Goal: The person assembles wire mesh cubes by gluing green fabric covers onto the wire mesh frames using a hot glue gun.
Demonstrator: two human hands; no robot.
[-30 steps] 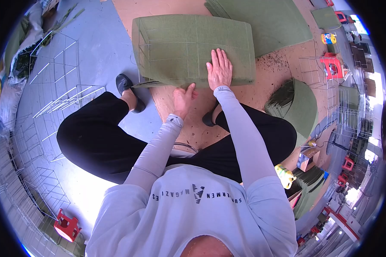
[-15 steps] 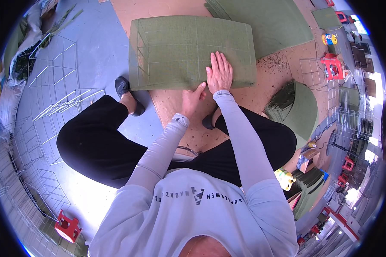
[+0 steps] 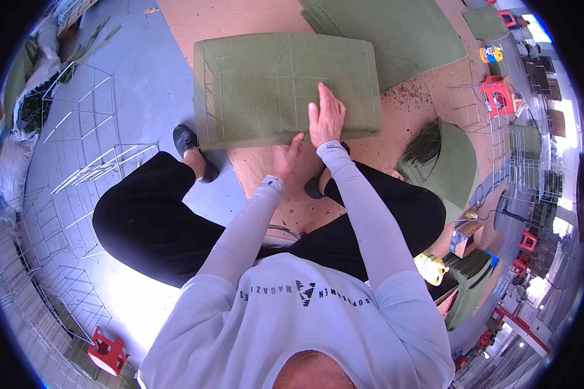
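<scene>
Cloth (image 3: 253, 71) covers the frame (image 3: 293, 78). On its near side, your right hand (image 3: 328, 118) rests, thumb apart; I can't tell if your left hand (image 3: 287, 157) pinches. You're likely smoothing; next probably needs snug edges.

The person is wearing a pale, round-necked T-shirt (image 3: 292, 324) with short sleeves; dark lettering (image 3: 334, 295) is running across its chest beside a black, jagged emblem (image 3: 305, 293). Close-fitting pale lilac arm sleeves (image 3: 240, 230) are reaching the wrists, their cuffs showing small dark marks (image 3: 330, 145). Loose black trousers (image 3: 152, 220) are covering the legs above dark, low-cut shoes (image 3: 185, 137).
</scene>
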